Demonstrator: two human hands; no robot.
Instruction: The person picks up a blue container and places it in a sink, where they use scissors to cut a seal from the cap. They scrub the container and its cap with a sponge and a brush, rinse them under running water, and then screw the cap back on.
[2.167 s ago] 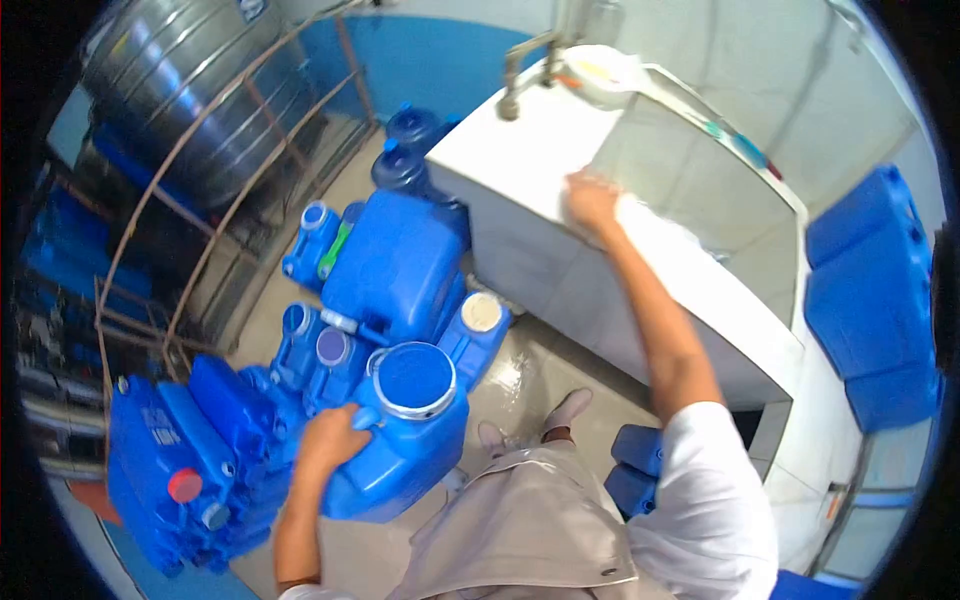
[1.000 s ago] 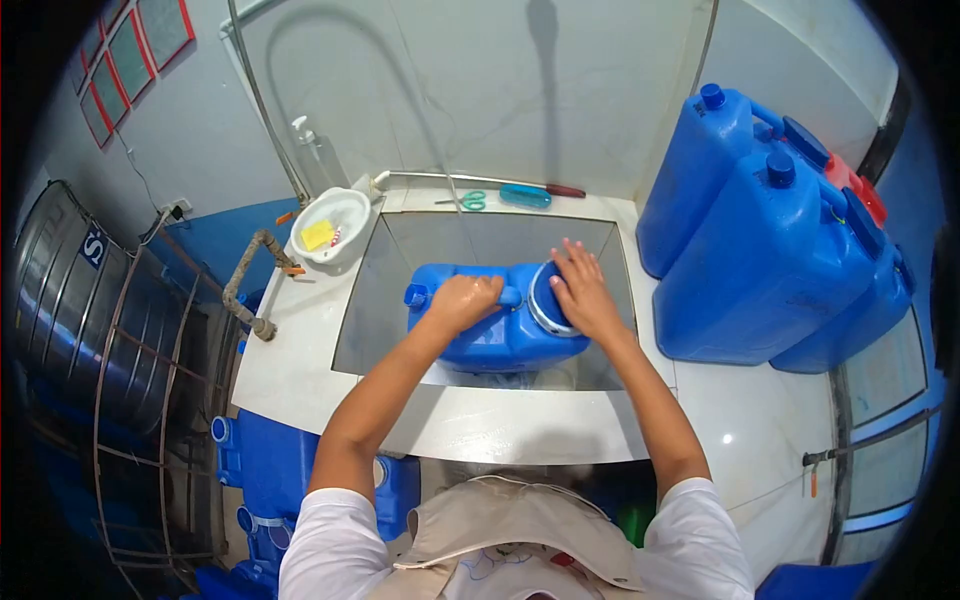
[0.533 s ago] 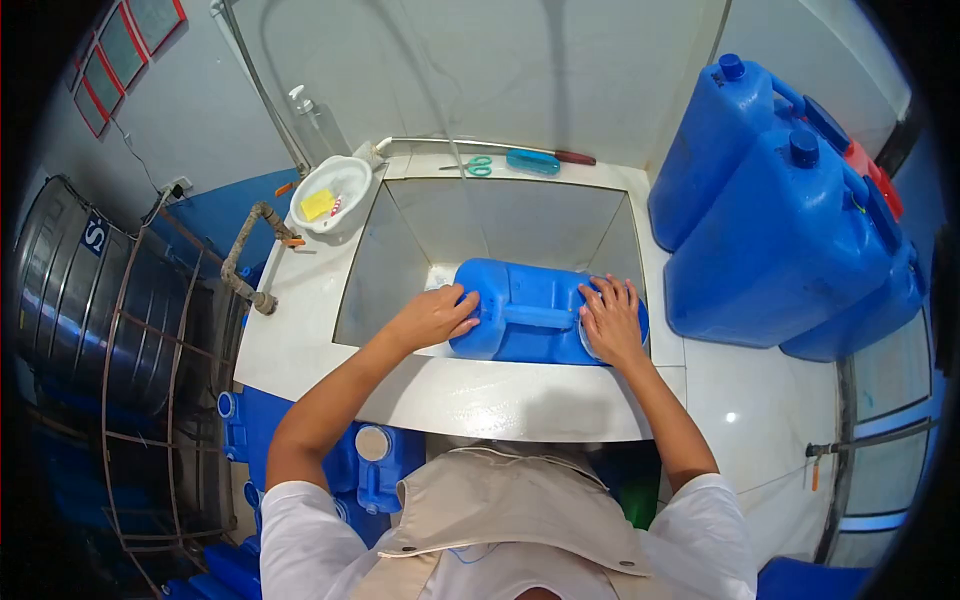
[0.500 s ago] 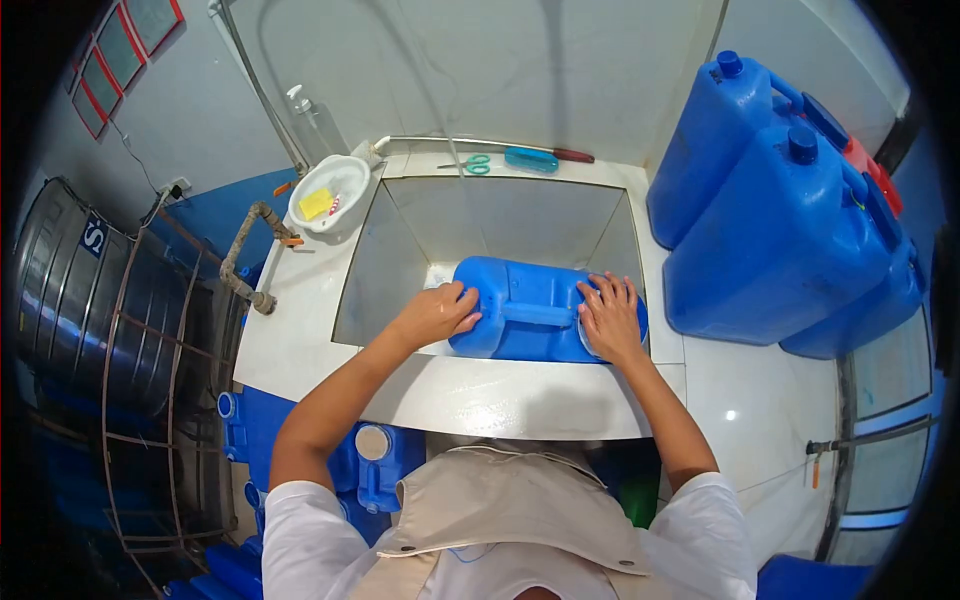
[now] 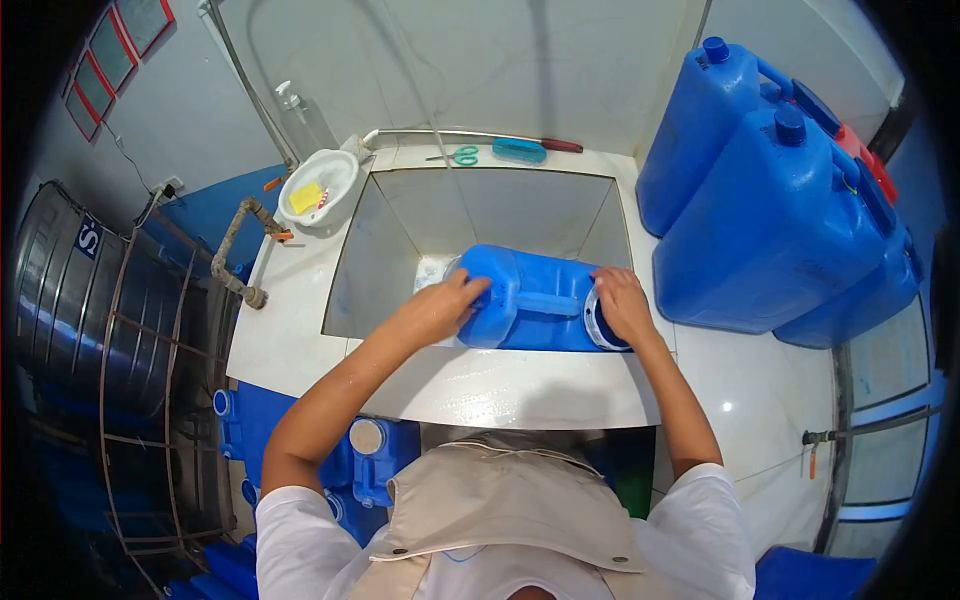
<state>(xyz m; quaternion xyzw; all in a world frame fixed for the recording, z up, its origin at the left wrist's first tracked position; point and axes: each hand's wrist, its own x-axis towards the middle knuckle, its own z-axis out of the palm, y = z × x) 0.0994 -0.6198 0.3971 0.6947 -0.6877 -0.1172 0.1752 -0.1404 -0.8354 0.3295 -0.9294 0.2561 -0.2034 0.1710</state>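
A blue plastic water jug lies on its side across the tiled sink basin, its moulded handle facing up. A wide round opening with a white rim is at its right end. My left hand holds the jug's left end, fingers curled over the corner. On the right end rests my right hand, its fingers bent over the edge by the white rim; its fingertips are partly hidden.
Large blue jerrycans stand on the right counter. Behind the basin lie teal scissors, a blue brush and a long red-handled tool. A white bowl with a yellow sponge, a pipe tap and a pump bottle are at left.
My right hand has shifted from lying spread on the jug's right end to bending over its edge. More of the white rim shows, and the jug has turned slightly. The whole view has shifted a little.
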